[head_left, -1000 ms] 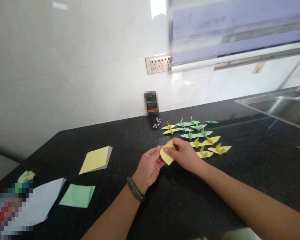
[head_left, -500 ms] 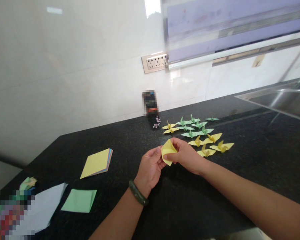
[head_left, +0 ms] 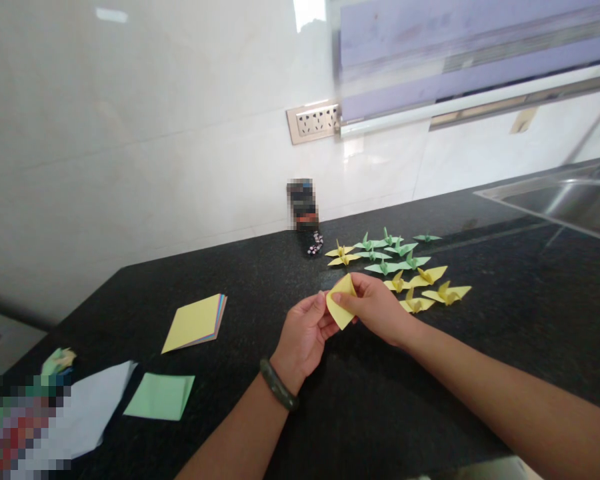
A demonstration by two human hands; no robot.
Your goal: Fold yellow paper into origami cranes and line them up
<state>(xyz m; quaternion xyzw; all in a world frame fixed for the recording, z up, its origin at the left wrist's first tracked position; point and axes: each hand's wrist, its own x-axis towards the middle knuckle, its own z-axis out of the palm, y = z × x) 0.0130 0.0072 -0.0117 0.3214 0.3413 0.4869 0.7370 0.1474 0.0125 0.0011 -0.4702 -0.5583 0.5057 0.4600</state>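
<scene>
A small folded piece of yellow paper (head_left: pixel 343 313) is pinched between both hands above the dark counter. My left hand (head_left: pixel 303 337), with a dark green bangle (head_left: pixel 279 385) at the wrist, grips its left edge between thumb and fingers. From the right, my right hand (head_left: pixel 377 307) presses its thumb on the front face, its fingers behind the paper. Just beyond the right hand stand several folded yellow paper cranes (head_left: pixel 447 293) and several green paper cranes (head_left: pixel 383 267).
To the left lie a stack of coloured paper squares (head_left: pixel 194 323), a folded green paper (head_left: pixel 161 396) and white sheets (head_left: pixel 93 410). A blurred dark object (head_left: pixel 303 203) with a beaded strap (head_left: pixel 316 244) leans against the wall. The sink (head_left: pixel 570 207) is at far right.
My right thumb has moved up the yellow paper. The paper's open flap now lies flatter, and the sheet looks narrower. The view has shifted slightly.
</scene>
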